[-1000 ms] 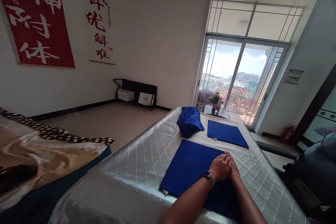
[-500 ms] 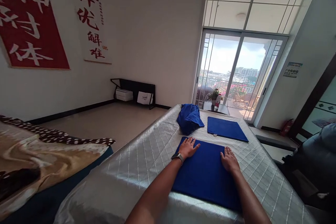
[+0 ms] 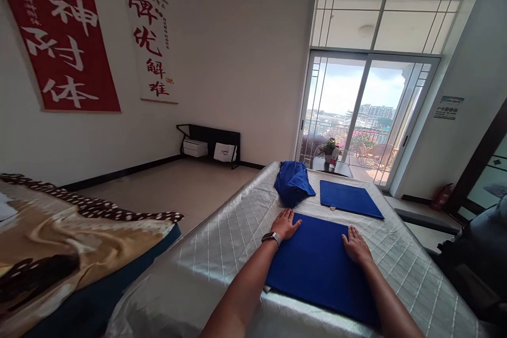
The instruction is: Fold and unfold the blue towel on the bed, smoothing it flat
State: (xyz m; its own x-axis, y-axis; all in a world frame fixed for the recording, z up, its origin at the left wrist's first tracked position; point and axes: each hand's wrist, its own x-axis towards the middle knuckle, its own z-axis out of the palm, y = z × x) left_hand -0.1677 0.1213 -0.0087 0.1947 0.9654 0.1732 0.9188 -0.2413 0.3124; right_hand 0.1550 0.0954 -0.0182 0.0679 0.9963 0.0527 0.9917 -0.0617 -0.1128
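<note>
A flat, dark blue fabric square (image 3: 317, 269) lies on a silver quilted mattress (image 3: 222, 237). At its far left corner, my left hand (image 3: 285, 224) rests flat with the fingers stretched out, partly over the edge. My right hand (image 3: 357, 245) lies along the right edge, palm down and fingers extended. Neither hand grips anything. A small pale tag (image 3: 266, 289) pokes out at the near left corner. Farther back lies a second flat blue square (image 3: 350, 199), with a crumpled blue cloth (image 3: 293, 184) to its left.
A patterned blanket (image 3: 99, 237) covers a bed at the left. Beyond the mattress stands a small table (image 3: 330, 167) with a potted plant (image 3: 328, 148) and a bottle (image 3: 335, 158). A black rack (image 3: 214, 140) is by the wall; a dark bulky object (image 3: 481, 243) sits at right.
The view has turned slightly left and up. My hands have slid a little outward toward the side edges of the blue square. The pale tag at its near corner now shows.
</note>
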